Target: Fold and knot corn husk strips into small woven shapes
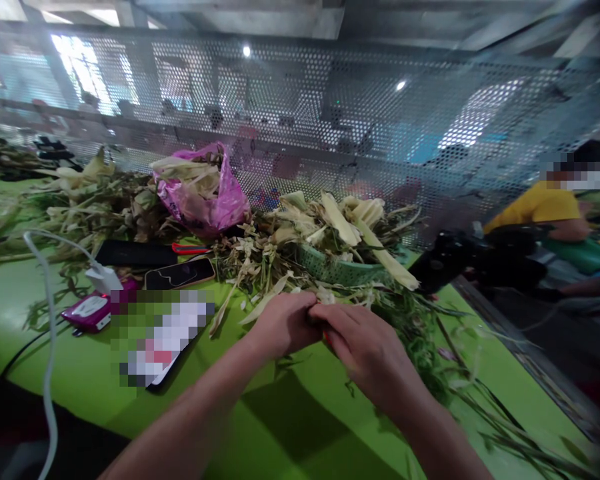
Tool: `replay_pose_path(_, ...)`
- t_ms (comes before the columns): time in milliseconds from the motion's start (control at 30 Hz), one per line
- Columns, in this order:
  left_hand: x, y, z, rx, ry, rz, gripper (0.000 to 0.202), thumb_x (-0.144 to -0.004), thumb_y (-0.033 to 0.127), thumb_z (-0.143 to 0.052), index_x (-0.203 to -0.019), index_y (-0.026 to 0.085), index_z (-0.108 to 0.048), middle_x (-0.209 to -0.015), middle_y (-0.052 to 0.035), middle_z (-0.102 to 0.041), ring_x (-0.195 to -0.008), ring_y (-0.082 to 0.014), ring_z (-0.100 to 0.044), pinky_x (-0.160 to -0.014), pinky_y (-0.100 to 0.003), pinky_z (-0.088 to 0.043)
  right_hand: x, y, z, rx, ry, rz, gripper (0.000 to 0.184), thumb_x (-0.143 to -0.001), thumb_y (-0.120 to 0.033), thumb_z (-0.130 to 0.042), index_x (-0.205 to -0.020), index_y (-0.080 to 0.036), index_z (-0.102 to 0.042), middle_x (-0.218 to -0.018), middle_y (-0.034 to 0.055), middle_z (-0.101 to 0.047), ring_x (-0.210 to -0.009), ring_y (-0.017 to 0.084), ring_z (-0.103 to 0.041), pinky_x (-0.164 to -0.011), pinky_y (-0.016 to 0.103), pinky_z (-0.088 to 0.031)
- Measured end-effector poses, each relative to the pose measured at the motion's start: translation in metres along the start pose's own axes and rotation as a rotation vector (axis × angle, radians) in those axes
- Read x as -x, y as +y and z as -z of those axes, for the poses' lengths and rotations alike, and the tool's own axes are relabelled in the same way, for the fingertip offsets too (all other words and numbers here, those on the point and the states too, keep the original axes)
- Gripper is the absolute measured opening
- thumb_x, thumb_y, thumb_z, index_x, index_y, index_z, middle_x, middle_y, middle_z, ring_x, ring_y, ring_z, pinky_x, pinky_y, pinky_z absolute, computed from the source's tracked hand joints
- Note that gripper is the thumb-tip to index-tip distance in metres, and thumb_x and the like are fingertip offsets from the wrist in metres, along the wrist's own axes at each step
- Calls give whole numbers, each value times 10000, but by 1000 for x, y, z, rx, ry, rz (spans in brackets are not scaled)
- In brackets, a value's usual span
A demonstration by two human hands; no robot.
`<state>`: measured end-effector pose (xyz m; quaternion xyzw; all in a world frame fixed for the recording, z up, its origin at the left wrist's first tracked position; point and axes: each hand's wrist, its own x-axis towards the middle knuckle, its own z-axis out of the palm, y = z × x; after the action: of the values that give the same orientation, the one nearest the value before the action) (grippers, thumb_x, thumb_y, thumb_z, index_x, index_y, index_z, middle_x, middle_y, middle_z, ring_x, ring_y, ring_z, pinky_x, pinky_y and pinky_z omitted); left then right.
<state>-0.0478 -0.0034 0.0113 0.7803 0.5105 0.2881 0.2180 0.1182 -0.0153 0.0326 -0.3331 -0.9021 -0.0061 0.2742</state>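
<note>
Head view, starting left: a white cable loops to a plug on a purple box, likely for power. Next along, a dark phone lies flat, perhaps set aside to leave elbow room. Behind it, a pink bag bulges with dry husks, its sides probably keeping them together. Now the middle: left hand and right hand meet above the green table, fingers curled inward, presumably to steady something small. A sliver of red peeks out between them; what they grip, I cannot tell. Just beyond, a green basket holds more husks, handily close. Far right, a person in yellow.
</note>
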Motion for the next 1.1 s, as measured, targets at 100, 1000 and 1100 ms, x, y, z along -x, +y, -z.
replay_pose_path(100,-1,-2,-3,33,11,-1,94,-692,260,-606,-673,179,-564,-647,4,-557,-594,-122,-416,-545,-255,-264,-1,-1,-2,-44,9,-11,305,-844,-72,-455,-1055,-232,-607,-973,51,-701,-864,203,-644,-754,329,-472)
replay_pose_path(1000,-9,-2,-14,1469,330,447,291,-654,313,-753,-758,157,-530,-708,10,-578,-622,-97,-563,-643,-239,-453,0,-10,-25,-216,260,-224,60,-868,-246,-597,-883,-215,-646,-866,50,-630,-805,191,-595,-724,306,-476)
replay_pose_path(1100,-9,1,-18,1521,381,482,311,-630,316,-777,-786,163,-556,-751,3,-607,-668,-104,-574,-654,-233,-434,0,-11,-35,-208,189,-322,133,-879,-314,-580,-884,-209,-663,-853,57,-632,-782,204,-589,-707,317,-455)
